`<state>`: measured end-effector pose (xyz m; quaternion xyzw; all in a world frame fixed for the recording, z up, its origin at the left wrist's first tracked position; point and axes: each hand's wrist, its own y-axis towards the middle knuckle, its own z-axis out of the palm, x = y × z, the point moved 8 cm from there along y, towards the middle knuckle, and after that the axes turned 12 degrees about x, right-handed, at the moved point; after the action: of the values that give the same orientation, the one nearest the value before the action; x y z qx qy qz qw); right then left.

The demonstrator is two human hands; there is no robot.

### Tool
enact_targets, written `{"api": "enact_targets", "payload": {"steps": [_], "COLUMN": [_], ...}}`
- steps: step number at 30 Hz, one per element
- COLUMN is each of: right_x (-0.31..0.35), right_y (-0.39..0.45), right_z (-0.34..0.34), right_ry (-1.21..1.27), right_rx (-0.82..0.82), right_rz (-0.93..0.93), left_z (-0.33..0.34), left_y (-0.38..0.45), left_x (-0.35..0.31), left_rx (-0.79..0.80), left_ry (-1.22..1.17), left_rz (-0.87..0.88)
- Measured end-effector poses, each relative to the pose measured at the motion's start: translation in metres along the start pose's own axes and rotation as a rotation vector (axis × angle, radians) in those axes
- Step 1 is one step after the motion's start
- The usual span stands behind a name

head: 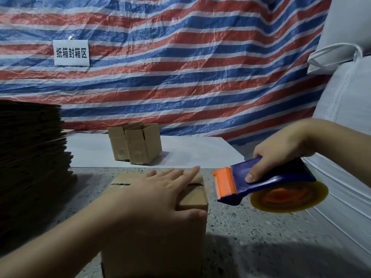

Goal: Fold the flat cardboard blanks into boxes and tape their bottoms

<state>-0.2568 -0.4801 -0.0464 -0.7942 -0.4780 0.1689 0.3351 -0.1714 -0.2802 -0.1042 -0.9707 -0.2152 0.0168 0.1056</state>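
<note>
A folded cardboard box [192,199] stands on the speckled floor in front of me, its closed flaps facing up. My left hand [158,193] lies flat on those flaps with straight fingers, thumb over the near right edge. To the right of the box, my right hand [279,153] grips a blue and orange tape dispenser [261,187] holding a roll of clear tape. The dispenser's orange blade end points toward the box's right side, a short gap away.
A tall stack of flat cardboard blanks [30,167] rises at the left. Two folded boxes [136,145] stand on a white sheet [190,153] farther back. A striped tarp [180,67] hangs behind, and white sacks [345,97] fill the right side.
</note>
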Motion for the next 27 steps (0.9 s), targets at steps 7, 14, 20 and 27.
{"api": "enact_targets", "payload": {"steps": [7, 14, 20, 27], "right_x": [0.018, -0.016, -0.041, -0.045], "right_y": [0.000, 0.044, 0.050, 0.059], "right_z": [-0.010, 0.048, 0.079, 0.100], "right_ry": [-0.119, -0.377, -0.246, -0.008], "right_rx": [-0.058, 0.064, -0.225, -0.505], "right_rz": [0.119, 0.319, 0.158, 0.133], "left_z": [0.001, 0.002, 0.001, -0.006], "left_y": [0.002, 0.004, 0.007, 0.012], "left_x": [-0.001, 0.000, 0.002, -0.008], "left_rx": [0.012, 0.003, 0.003, -0.036], "left_ry": [0.035, 0.055, 0.053, 0.051], "left_rz": [0.020, 0.012, 0.033, 0.106]}}
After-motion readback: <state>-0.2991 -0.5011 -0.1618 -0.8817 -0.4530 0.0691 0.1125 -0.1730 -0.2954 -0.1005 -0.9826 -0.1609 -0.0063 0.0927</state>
